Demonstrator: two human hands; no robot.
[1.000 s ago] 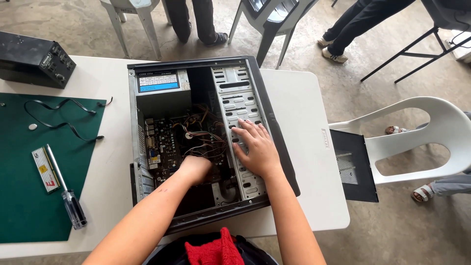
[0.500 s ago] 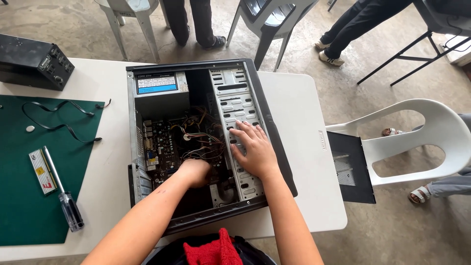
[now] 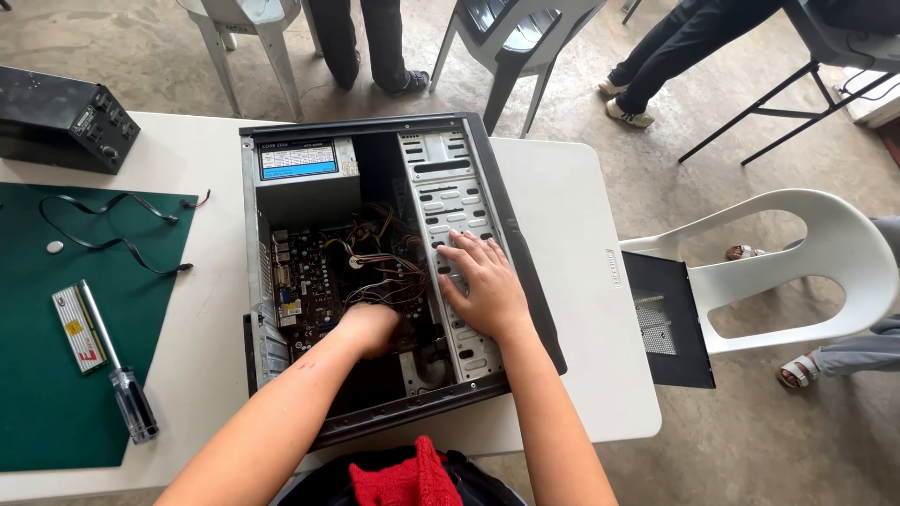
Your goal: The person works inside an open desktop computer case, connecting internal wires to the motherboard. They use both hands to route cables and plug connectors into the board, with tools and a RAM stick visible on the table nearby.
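An open black computer case [image 3: 506, 253] lies on its side on a white table [image 3: 572, 234]. Inside are a green motherboard [image 3: 305, 272], a tangle of coloured wires [image 3: 380, 262], a grey power supply [image 3: 305, 173] and a metal drive cage [image 3: 450, 197]. My left hand [image 3: 367, 328] reaches down into the case among the wires near the lower middle; its fingers are hidden, so what it grips cannot be seen. My right hand [image 3: 480, 286] rests flat, fingers spread, on the metal drive cage.
A green mat [image 3: 56, 394] at the left carries a screwdriver [image 3: 117, 370], a memory stick [image 3: 77, 330], a black cable [image 3: 112, 225] and a small round cell [image 3: 54, 247]. A black box [image 3: 61, 126] stands far left. The case's side panel [image 3: 670, 319] leans on a white chair [image 3: 797, 262]. People's legs stand beyond.
Both hands stay in almost the same places inside the case. The view has shifted very slightly.
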